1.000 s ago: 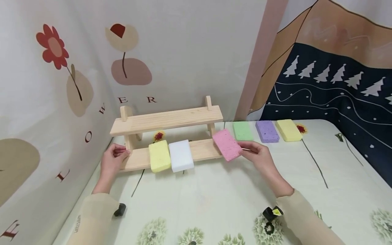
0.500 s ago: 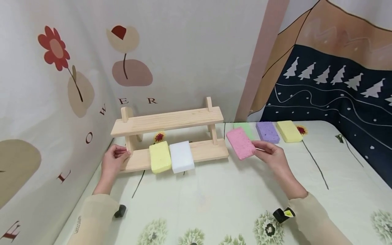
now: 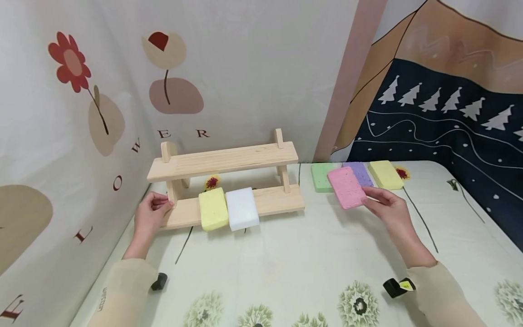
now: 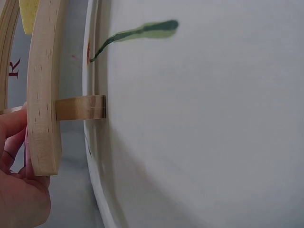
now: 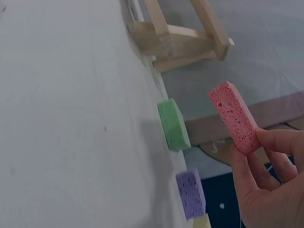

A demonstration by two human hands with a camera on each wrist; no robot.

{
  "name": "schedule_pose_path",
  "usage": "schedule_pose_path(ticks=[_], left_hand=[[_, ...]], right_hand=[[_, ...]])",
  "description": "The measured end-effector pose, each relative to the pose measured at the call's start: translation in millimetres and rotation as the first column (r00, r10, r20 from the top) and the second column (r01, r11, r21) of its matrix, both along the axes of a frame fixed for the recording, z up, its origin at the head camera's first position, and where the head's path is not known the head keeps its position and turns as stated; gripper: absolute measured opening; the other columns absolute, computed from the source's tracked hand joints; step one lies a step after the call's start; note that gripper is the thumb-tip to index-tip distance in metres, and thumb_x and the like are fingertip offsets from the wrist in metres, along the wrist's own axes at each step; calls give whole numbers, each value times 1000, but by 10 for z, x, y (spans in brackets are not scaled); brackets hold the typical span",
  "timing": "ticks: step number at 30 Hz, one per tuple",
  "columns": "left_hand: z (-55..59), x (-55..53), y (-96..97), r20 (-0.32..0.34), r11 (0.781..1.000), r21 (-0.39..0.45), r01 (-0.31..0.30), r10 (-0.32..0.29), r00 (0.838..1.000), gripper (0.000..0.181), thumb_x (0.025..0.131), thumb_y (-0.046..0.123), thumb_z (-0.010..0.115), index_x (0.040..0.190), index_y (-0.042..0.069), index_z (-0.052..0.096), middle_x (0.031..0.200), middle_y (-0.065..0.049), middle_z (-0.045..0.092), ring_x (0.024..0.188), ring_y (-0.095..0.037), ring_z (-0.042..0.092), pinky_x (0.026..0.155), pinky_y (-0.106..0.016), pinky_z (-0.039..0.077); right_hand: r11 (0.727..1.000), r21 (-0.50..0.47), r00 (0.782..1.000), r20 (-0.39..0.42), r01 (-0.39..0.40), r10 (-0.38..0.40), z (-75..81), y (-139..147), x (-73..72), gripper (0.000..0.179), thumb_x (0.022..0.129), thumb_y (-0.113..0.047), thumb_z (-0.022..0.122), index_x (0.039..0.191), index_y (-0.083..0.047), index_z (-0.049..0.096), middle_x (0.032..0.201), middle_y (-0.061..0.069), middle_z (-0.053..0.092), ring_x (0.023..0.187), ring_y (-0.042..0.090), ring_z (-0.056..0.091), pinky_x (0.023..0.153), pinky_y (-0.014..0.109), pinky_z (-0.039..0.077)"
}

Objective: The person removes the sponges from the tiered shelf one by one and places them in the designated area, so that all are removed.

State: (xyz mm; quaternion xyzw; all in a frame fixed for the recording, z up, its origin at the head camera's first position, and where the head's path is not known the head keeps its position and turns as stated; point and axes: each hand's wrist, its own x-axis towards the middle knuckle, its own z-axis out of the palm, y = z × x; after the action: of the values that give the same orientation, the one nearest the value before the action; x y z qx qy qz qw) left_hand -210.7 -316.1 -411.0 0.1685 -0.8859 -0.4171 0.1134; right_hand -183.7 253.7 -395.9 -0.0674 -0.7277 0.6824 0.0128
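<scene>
My right hand (image 3: 386, 209) pinches a pink sponge (image 3: 346, 187) by its lower right corner, with fingers and thumb on opposite faces. The sponge is tilted and overlaps the purple sponge (image 3: 358, 172) in the head view; a green sponge (image 3: 322, 177) shows just left of it. My left hand (image 3: 151, 215) holds the two-tier wooden shelf (image 3: 222, 160) at its left end, by the left upright. On the lower board lie a yellow sponge (image 3: 213, 210) and a white sponge (image 3: 243, 209), side by side and jutting over the front edge.
A second yellow sponge (image 3: 386, 175) lies right of the purple one, along the table's back edge. Printed cloth (image 3: 253, 68) hangs behind and to the left of the shelf. A floral cloth (image 3: 286, 268) covers the table.
My right hand has carried the pink sponge rightward, from over the lower board's right end to in front of the green and purple sponges. My left hand stays on the shelf.
</scene>
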Motion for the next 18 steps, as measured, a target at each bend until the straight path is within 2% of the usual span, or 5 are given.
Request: schedule_pose_path(ticks=[4, 9, 14, 18], left_hand=[[20, -11, -11, 3, 1000, 2, 3, -3, 1000, 27, 98, 20, 65, 119, 4, 58, 101, 0, 60, 85, -4, 50, 69, -14, 42], [37, -25, -25, -1, 1000, -2, -3, 3, 1000, 28, 98, 21, 64, 119, 5, 58, 102, 1, 59, 86, -5, 50, 69, -14, 41], [35, -22, -27, -2, 1000, -4, -3, 3, 1000, 27, 98, 20, 64, 119, 4, 57, 104, -2, 60, 86, -4, 50, 68, -12, 42], [34, -22, -12, -15, 1000, -3, 4, -4, 1000, 27, 97, 20, 66, 118, 4, 58, 101, -1, 61, 83, -1, 50, 68, -11, 42]], right_hand=[[996, -84, 999, 23, 42, -41, 4, 150, -4, 37, 93, -15, 70, 129, -16, 61, 103, -24, 65, 92, -11, 64, 79, 10, 53], [988, -125, 995, 34, 95, -92, -6, 343, -4, 44, 91, -17, 72, 134, -17, 59, 103, -23, 65, 90, -12, 65, 77, 10, 53], [967, -215, 991, 39, 137, -131, -66, 571, 2, 43, 89, -10, 74, 130, -18, 63, 100, -22, 69, 88, -10, 67, 75, 12, 54], [951, -243, 981, 82, 190, -175, -116, 751, 20, 43, 86, -10, 76, 127, -21, 67, 97, -22, 68, 85, -10, 66, 72, 12, 54]])
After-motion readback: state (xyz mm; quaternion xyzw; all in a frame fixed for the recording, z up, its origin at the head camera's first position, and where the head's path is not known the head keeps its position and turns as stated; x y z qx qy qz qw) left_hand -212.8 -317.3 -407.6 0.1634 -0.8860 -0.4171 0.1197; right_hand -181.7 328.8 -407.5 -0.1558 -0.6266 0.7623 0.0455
